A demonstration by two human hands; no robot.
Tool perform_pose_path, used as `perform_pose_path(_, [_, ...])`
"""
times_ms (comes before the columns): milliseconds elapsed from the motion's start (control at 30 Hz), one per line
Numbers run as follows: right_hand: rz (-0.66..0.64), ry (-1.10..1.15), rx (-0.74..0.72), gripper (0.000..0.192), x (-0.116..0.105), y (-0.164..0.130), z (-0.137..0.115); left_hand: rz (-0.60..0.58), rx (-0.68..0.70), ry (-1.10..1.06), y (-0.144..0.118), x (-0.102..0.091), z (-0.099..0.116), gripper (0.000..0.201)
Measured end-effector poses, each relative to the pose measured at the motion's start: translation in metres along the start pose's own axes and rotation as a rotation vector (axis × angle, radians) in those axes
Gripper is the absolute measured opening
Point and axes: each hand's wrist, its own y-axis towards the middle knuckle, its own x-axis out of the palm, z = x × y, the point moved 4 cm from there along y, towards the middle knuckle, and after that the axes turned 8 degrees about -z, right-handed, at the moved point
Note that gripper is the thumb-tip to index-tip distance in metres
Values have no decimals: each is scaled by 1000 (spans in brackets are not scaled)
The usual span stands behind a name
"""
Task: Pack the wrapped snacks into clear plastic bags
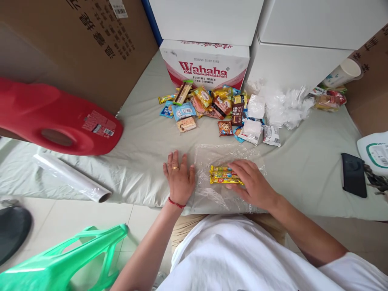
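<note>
Facing a wide counter (139,141) draped in pale green-grey cloth, I had a big brown box (57,52) at the far left and white boxes (206,18) at the back. Below the left-hand one stood a white and red water box (206,64). To my left, lower than the counter, was a green plastic stool (45,258); a large red jug (54,109) was by the brown box. A loose heap of wrapped snacks (212,101) spread before the water box, with crumpled clear bags (285,107) at its right. A white roll (72,178) lay slantwise near the front edge. Right before me was a flat piece of clear plastic (209,198). My left hand (180,178) rested palm down beside it, fingers spread wide, holding nothing. My right hand (253,182) was over the plastic; well off to its right lay a black phone (354,174). Smaller still were three yellow bars (222,175), side by side on the plastic, my right fingers partly closed about their right end, thumb on the near side. How firmly they pressed, I could not tell.
</note>
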Motion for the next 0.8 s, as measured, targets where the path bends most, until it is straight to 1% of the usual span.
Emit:
perform_pose_path(33, [74, 51, -23, 53, -6, -10, -3, 75, 41, -25, -4, -7, -2, 44])
perform_pose_path(67, [129, 89, -41, 53, -11, -22, -6, 149, 112, -54, -10, -15, -2, 45])
perform_pose_path(100, [163, 107, -58, 56, -12, -35, -8, 201, 212, -92, -16, -23, 0, 48])
perform_pose_path(133, [173, 103, -78, 61, -11, -48, -10, 218, 337, -142, -23, -30, 4, 54])
perform_pose_path(167, [164, 77, -101, 67, -7, -61, -11, 183, 473, -197, -29, -35, 8, 60])
perform_pose_path(200, [139, 36, -123, 74, -1, -74, -11, 106, 601, -247, -35, -37, 13, 65])
perform_pose_path(233, [102, -15, -135, 77, 7, -86, -9, 4, 704, -280, -40, -37, 17, 69])
perform_pose_path(267, [64, -66, -134, 76, 15, -97, -5, -104, 769, -288, -45, -34, 19, 70])
perform_pose_path(300, [34, -108, -119, 70, 23, -106, 0, -201, 797, -275, -48, -30, 20, 68])
perform_pose_path(333, [10, -132, -93, 62, 30, -113, 7, -274, 800, -253, -50, -25, 18, 60])
perform_pose_path(433, [15, -82, -41, 36, 40, -125, 26, -389, 750, -265, -51, -14, 7, 14])
perform_pose_path(467, [25, -33, -46, 29, 39, -125, 31, -416, 727, -303, -50, -13, 3, 10])
perform_pose_path(567, [6, 122, -52, 19, 24, -112, 40, -475, 608, -446, -40, -16, -7, 14])
perform_pose_path(633, [-68, 200, -18, 17, 7, -96, 45, -512, 498, -534, -28, -21, -10, 12])
perform_pose_path(733, [-184, 241, 83, 26, -21, -65, 56, -544, 331, -643, -8, -26, -9, 22])
perform_pose_path(800, [-237, 240, 165, 32, -33, -44, 67, -525, 213, -660, 5, -25, -9, 27])
